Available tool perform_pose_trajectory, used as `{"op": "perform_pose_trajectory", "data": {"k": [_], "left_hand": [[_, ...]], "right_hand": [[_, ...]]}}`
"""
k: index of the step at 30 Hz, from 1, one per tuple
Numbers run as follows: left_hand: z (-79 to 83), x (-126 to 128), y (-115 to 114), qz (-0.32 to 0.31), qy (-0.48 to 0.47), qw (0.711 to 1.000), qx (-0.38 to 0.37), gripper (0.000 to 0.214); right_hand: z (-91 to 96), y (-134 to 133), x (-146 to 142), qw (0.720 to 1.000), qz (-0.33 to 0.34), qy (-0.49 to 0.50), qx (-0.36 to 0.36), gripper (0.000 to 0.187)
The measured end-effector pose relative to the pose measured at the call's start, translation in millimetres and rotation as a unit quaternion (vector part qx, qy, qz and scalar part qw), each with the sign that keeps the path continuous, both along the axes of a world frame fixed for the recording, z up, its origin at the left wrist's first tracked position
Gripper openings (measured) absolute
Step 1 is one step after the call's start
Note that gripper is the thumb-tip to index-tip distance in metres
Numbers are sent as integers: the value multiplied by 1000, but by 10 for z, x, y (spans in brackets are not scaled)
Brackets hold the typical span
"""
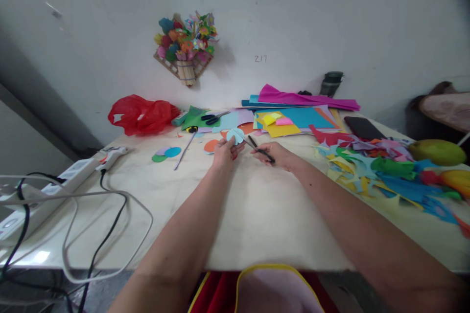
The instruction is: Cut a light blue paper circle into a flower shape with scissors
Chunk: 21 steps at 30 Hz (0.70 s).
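Between the fingers of my left hand is a light blue paper circle, with dark lines on it. My right hand is closed around a pair of scissors with black handles. Their blades point left, toward the circle's right edge; whether they touch the paper I cannot tell. An orange paper circle lies just left of my left hand. Farther left on the table are a blue paper circle and a green paper circle, overlapping a purple one.
Coloured paper sheets and a second pair of scissors lie at the back. Paper scraps, a phone and a green fruit are on the right. A red plastic bag, power strip and loose cables occupy the left.
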<state>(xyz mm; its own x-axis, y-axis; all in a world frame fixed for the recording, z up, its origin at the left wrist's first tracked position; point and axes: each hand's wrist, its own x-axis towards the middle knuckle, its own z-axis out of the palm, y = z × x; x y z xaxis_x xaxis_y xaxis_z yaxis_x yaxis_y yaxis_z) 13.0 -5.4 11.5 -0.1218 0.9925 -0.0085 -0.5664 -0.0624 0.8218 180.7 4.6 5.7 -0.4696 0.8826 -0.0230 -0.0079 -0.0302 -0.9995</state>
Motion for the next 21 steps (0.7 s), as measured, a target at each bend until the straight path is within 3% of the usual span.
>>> {"op": "perform_pose_trajectory", "data": {"k": [21], "left_hand": [[-8,-1,5,-18,1,1000,16,9]], "right_hand": [[13,-18,4,1000,-30,-9,-1,21]]}}
